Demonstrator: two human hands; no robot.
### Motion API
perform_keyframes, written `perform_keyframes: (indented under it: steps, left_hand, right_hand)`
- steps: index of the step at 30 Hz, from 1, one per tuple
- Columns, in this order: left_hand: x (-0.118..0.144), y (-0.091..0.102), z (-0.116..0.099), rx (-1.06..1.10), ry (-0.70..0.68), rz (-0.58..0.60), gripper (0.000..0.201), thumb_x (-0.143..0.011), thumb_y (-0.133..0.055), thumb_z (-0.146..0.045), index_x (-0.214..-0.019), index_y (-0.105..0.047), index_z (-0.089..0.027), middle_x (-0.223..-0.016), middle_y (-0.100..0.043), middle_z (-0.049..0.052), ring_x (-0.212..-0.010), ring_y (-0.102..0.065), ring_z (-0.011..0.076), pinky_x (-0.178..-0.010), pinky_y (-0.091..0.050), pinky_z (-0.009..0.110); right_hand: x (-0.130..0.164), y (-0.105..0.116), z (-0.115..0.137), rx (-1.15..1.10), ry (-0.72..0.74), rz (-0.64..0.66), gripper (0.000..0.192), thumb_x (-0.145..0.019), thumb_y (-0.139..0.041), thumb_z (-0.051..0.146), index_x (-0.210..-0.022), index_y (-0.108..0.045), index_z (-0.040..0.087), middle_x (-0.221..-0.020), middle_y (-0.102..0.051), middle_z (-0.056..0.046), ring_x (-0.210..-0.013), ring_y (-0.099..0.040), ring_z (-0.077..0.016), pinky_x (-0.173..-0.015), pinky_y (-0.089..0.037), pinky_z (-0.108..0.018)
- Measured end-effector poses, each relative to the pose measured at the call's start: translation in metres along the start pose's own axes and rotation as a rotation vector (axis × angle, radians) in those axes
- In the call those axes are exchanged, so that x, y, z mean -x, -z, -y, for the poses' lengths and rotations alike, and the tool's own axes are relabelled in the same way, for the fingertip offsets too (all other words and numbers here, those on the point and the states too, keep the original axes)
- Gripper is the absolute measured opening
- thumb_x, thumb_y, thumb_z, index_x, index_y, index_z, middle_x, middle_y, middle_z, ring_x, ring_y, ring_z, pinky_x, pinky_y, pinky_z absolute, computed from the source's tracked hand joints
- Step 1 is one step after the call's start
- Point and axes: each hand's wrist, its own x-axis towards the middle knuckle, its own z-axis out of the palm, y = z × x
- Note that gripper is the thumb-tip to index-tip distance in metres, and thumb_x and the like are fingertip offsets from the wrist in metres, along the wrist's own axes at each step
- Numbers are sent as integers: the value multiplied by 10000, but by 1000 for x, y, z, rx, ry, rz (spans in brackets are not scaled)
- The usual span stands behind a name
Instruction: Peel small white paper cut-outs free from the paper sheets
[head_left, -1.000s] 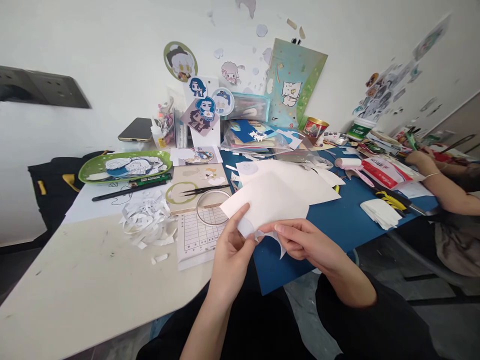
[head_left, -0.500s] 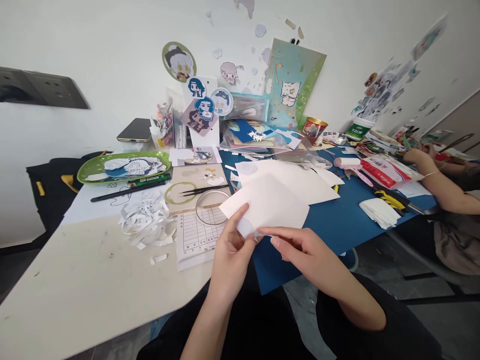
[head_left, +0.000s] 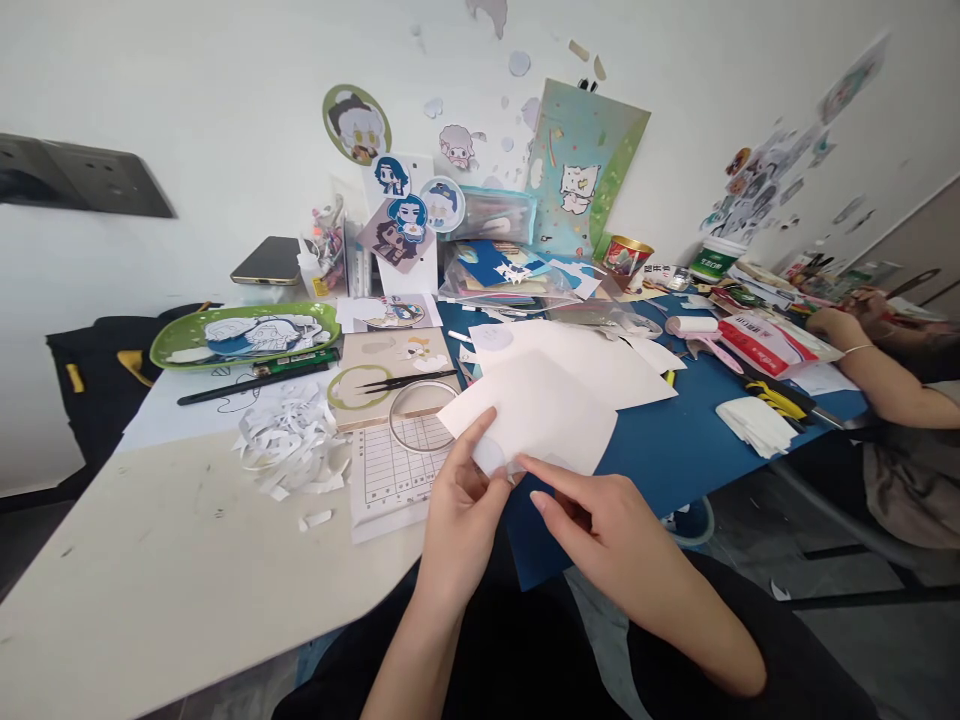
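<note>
Cluttered craft table [head_left: 172, 560], blue mat [head_left: 660, 450] | white paper sheet [head_left: 536, 415] at near mat edge | left hand [head_left: 461, 515] pinching its lower corner | right hand [head_left: 600, 525] fingers loose, index tip touching same corner | paper scraps [head_left: 289, 445], metal ring [head_left: 420, 415] left; another person's arm [head_left: 877, 365] far right.

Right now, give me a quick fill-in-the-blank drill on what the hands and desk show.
1. The left hand pinches a white ____ sheet.
2. The right hand hovers over the ____ mat.
3. Black tweezers lie beside a metal ____.
4. Paper scraps are piled to the ____ of both hands.

Missing: paper; blue; ring; left
</note>
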Motion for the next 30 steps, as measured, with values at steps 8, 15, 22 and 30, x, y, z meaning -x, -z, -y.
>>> perform_keyframes:
  steps: [8,15,22,30]
  left_hand:
    - [-1,0,1,-35,-10,-19,508,-789,-639,-221,-1287,-539,-244,-1029,-686,30,-921,-631,165,-851,-530,310]
    - [0,1,-1,64,35,-12,500,-769,-648,-209,-1260,-567,-262,-1211,-624,30,-990,-611,168,-881,-523,304]
    - [-1,4,1,227,98,-29,456,-750,-642,-158,-1195,-627,-257,-880,-642,-22,-775,-596,103,-823,-538,269]
    - [0,-3,-1,66,24,-114,504,-709,-737,-246,-1199,-615,-245,-1148,-631,21,-854,-614,124,-770,-560,249]
  right_hand:
    - [6,-16,-1,53,23,-5,527,-928,-403,363,-1420,-403,175,-566,-526,0,-477,-422,-137,-486,-276,-259]
    - [16,-21,-3,-63,-41,-88,579,-930,-422,408,-1464,-289,227,-538,-421,45,-470,-379,-129,-485,-248,-258]
    - [43,-34,-8,-583,-348,-322,368,-889,-449,545,-861,-601,211,-567,-321,38,-482,-285,-101,-460,-220,-259]
    - [35,-64,-4,-909,-321,-91,373,-875,-482,556,-874,-568,193,-570,-304,74,-417,-212,-45,-412,-173,-227]
